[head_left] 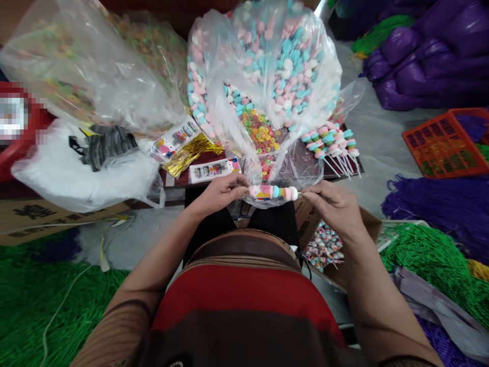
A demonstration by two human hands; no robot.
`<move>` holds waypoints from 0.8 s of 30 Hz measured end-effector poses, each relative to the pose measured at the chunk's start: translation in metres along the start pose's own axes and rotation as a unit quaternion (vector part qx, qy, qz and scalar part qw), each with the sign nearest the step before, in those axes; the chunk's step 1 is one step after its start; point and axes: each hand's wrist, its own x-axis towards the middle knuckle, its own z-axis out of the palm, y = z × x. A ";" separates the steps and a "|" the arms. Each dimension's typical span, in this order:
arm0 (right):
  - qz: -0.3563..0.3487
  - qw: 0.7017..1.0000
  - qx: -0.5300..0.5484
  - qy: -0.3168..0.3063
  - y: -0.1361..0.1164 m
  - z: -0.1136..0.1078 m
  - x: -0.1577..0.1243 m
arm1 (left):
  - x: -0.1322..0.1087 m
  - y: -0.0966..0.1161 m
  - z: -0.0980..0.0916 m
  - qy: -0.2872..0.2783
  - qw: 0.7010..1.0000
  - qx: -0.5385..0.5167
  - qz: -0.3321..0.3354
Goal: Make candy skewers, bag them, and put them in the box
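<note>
A candy skewer with pink, blue and white pieces lies level between both hands, just above my lap. My left hand pinches its left end, fingers closed. My right hand pinches the stick at its right end, fingers closed. Behind it a clear bag holds pink, blue and white candies, and ring-shaped coloured candies lie in its lower part. Several finished skewers rest on the low table's right side.
Gold twist ties and printed wrapper packs lie on the dark table. A white bag sits left, an orange crate right. A cardboard box of wrapped candies stands by my right knee. Green and purple bundles cover the floor.
</note>
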 end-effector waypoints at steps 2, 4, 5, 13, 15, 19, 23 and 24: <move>-0.009 1.000 -0.008 -0.006 0.002 0.002 -0.001 | 0.001 0.003 -0.001 -0.038 0.999 0.007 -0.027; -0.014 1.000 -0.011 -0.013 0.004 0.004 -0.001 | 0.003 0.004 -0.001 -0.060 0.997 0.050 -0.014; -0.013 1.000 -0.010 -0.018 0.005 0.006 -0.001 | 0.004 0.004 0.000 -0.066 0.994 0.081 0.003; 0.143 0.980 0.111 -0.082 -0.002 0.012 -0.007 | 0.017 0.017 0.001 -0.058 0.895 0.405 0.177; 0.200 0.956 0.196 -0.085 -0.007 0.021 -0.007 | 0.023 0.023 0.000 -0.052 0.868 0.450 0.205; 0.271 0.883 0.376 -0.072 -0.017 0.050 -0.005 | 0.039 0.039 0.001 -0.037 0.844 0.481 0.234; 0.260 0.826 0.500 -0.035 -0.025 0.071 0.001 | 0.034 0.055 0.006 -0.005 0.871 0.427 0.241; 0.252 0.817 0.518 -0.023 -0.026 0.074 0.002 | 0.028 0.056 0.007 0.024 0.884 0.394 0.249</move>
